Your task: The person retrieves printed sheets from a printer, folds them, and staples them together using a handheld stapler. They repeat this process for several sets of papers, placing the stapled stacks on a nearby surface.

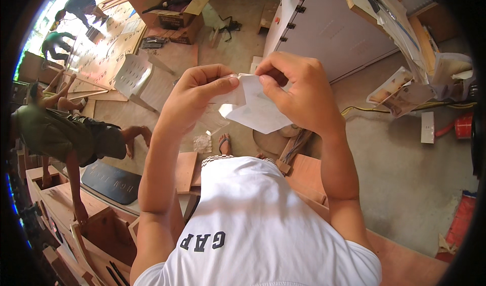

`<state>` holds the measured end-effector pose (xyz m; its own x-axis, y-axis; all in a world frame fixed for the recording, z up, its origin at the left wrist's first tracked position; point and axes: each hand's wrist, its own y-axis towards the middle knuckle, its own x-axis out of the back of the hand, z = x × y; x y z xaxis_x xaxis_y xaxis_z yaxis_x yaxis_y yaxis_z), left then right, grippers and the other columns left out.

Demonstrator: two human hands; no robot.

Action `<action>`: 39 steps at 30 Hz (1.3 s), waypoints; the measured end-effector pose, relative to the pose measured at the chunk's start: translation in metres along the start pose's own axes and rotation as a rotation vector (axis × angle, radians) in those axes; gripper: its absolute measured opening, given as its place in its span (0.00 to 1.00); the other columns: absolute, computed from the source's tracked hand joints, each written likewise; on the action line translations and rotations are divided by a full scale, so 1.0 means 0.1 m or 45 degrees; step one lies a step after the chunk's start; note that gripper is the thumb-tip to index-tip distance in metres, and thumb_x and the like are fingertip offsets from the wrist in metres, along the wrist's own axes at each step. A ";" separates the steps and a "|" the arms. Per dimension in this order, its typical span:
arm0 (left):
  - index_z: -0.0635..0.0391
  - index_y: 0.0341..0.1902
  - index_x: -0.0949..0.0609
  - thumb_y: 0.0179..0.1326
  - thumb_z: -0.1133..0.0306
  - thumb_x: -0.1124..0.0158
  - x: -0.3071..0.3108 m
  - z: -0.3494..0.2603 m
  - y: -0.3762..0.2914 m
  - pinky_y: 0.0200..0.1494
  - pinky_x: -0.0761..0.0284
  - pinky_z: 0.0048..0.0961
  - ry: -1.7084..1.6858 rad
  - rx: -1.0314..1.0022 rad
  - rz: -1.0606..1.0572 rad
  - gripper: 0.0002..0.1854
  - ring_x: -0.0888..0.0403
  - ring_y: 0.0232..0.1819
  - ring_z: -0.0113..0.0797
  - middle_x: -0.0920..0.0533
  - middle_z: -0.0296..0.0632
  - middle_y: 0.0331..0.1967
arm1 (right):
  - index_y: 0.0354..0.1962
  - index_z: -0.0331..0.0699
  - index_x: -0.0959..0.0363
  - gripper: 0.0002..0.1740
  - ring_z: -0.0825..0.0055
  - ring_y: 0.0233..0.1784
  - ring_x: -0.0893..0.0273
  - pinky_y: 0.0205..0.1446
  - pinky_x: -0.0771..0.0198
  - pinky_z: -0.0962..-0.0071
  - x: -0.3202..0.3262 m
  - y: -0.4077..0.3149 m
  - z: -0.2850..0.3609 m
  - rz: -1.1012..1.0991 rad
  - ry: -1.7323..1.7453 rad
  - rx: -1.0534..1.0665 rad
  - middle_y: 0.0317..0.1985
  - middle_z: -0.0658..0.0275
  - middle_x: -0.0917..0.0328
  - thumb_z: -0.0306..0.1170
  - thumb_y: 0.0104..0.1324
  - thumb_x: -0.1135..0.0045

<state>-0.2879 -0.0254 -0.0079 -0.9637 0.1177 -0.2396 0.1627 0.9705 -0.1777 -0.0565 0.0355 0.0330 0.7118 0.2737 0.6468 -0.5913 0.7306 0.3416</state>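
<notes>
My left hand (pixel 191 96) pinches a piece of clear plastic film (pixel 236 94) between thumb and curled fingers. Opposite it, my right hand (pixel 298 86) grips the top edge of a thin white sheet (pixel 262 109), which looks like paper or a flimsy bag. The film and the sheet meet between the two hands, held up in front of me above the floor. Whether they are one packet or two pieces I cannot tell. The right fingers hide part of the sheet's upper edge.
A white plastic chair (pixel 133 77) stands ahead to the left. A person in a dark shirt (pixel 53 132) leans over wooden boxes (pixel 102 225) at left. Ahead are cardboard boxes (pixel 178 22) and a grey panel (pixel 334 31). Cables (pixel 364 109) cross the floor at right.
</notes>
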 end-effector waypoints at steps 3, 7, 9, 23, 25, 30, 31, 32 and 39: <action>0.60 0.46 0.11 0.73 0.65 0.30 0.15 -0.04 -0.02 0.42 0.25 0.19 0.018 0.122 0.029 0.10 0.17 0.36 0.18 0.11 0.31 0.36 | 0.43 0.34 0.18 0.08 0.55 0.40 0.13 0.45 0.19 0.65 -0.05 0.04 -0.06 0.008 -0.264 0.257 0.39 0.56 0.12 0.23 0.66 0.33; 0.60 0.46 0.10 0.72 0.65 0.28 0.21 -0.10 -0.09 0.49 0.26 0.20 0.043 0.125 0.076 0.10 0.19 0.41 0.18 0.12 0.29 0.39 | 0.49 0.36 0.20 0.12 0.54 0.44 0.12 0.47 0.19 0.62 -0.16 0.05 0.09 0.021 -0.110 0.366 0.41 0.55 0.12 0.21 0.68 0.35; 0.60 0.46 0.10 0.72 0.65 0.29 0.20 -0.12 -0.12 0.50 0.27 0.20 0.037 0.087 0.128 0.10 0.19 0.43 0.17 0.12 0.28 0.39 | 0.50 0.36 0.20 0.13 0.57 0.44 0.10 0.47 0.19 0.62 -0.19 0.03 0.13 0.061 0.127 0.303 0.41 0.55 0.12 0.21 0.68 0.36; 0.64 0.45 0.14 0.75 0.70 0.31 -0.11 -0.46 -0.36 0.49 0.27 0.29 0.844 -0.311 0.141 0.08 0.21 0.42 0.25 0.16 0.36 0.38 | 0.53 0.31 0.22 0.15 0.75 0.41 0.17 0.48 0.23 0.71 0.14 -0.04 0.12 0.398 0.424 0.065 0.36 0.62 0.14 0.26 0.71 0.35; 0.64 0.45 0.14 0.73 0.72 0.31 -0.19 -0.48 -0.40 0.48 0.26 0.30 0.935 -0.435 0.092 0.06 0.20 0.41 0.28 0.16 0.38 0.37 | 0.54 0.30 0.22 0.16 0.76 0.42 0.17 0.50 0.23 0.71 0.13 -0.06 0.07 0.365 0.427 0.188 0.37 0.62 0.14 0.29 0.72 0.33; 0.61 0.44 0.12 0.69 0.73 0.29 -0.27 -0.51 -0.46 0.44 0.23 0.34 1.145 -0.592 0.016 0.05 0.15 0.37 0.39 0.13 0.44 0.37 | 0.53 0.32 0.21 0.17 0.77 0.43 0.19 0.52 0.23 0.70 0.08 -0.08 0.04 0.484 0.584 0.059 0.39 0.64 0.13 0.34 0.74 0.31; 0.60 0.44 0.12 0.68 0.72 0.29 -0.30 -0.53 -0.46 0.43 0.22 0.36 1.173 -0.593 -0.006 0.06 0.14 0.37 0.44 0.12 0.46 0.37 | 0.52 0.32 0.20 0.16 0.77 0.43 0.19 0.51 0.24 0.70 0.12 -0.08 0.08 0.518 0.538 -0.010 0.39 0.64 0.13 0.34 0.74 0.32; 0.60 0.43 0.11 0.68 0.71 0.29 -0.32 -0.54 -0.47 0.41 0.20 0.39 1.201 -0.595 -0.028 0.06 0.13 0.36 0.49 0.12 0.47 0.37 | 0.51 0.32 0.19 0.15 0.77 0.42 0.19 0.51 0.24 0.70 0.15 -0.08 0.11 0.550 0.490 -0.080 0.39 0.64 0.13 0.34 0.74 0.32; 0.58 0.42 0.11 0.65 0.70 0.27 -0.32 -0.55 -0.59 0.40 0.21 0.40 1.325 -0.732 -0.031 0.06 0.13 0.36 0.51 0.12 0.45 0.37 | 0.43 0.32 0.16 0.11 0.72 0.40 0.19 0.48 0.25 0.69 0.13 -0.04 0.25 0.507 0.266 -0.013 0.36 0.60 0.15 0.33 0.72 0.31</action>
<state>-0.2786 -0.0746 0.0625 -0.7173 -0.0458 0.6953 0.2787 0.8957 0.3465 -0.0548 0.0202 0.0571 0.4918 0.6545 0.5743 -0.8315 0.5487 0.0868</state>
